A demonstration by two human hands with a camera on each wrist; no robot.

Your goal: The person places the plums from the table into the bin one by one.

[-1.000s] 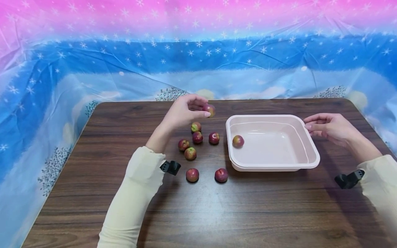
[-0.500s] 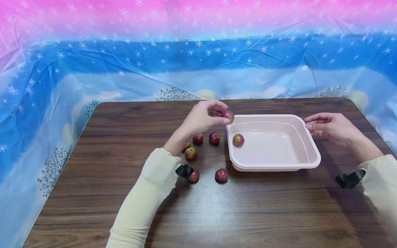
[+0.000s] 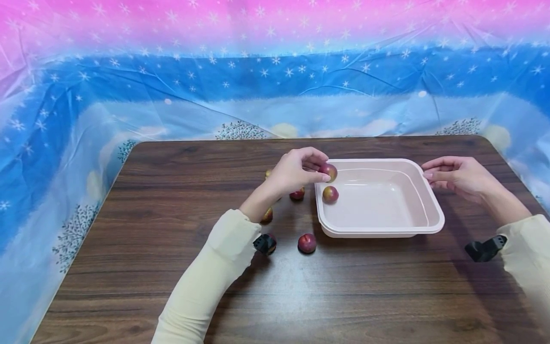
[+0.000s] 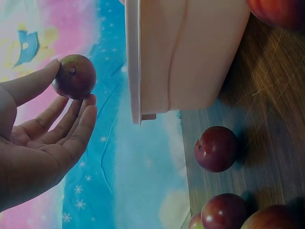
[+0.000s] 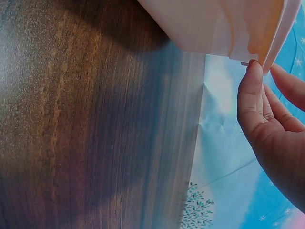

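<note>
My left hand pinches a red-and-yellow plum between thumb and fingertips, at the back left corner of a pale pink plastic basin. In the left wrist view this plum is held above the level of the rim. Another plum lies inside the basin at its left side. My right hand holds the basin's right rim; the right wrist view has thumb and finger at the rim's edge. Left of the basin, several plums lie on the table, some hidden behind my left forearm.
One plum rests near the basin's front left corner. The dark wooden table ends at a snowflake-patterned cloth hung around its back and sides. Each wrist carries a black camera.
My left hand has carried its plum rightward, from the table's back over to the basin's left rim. The forearm now covers more of the loose plums. My right hand stays at the rim.
</note>
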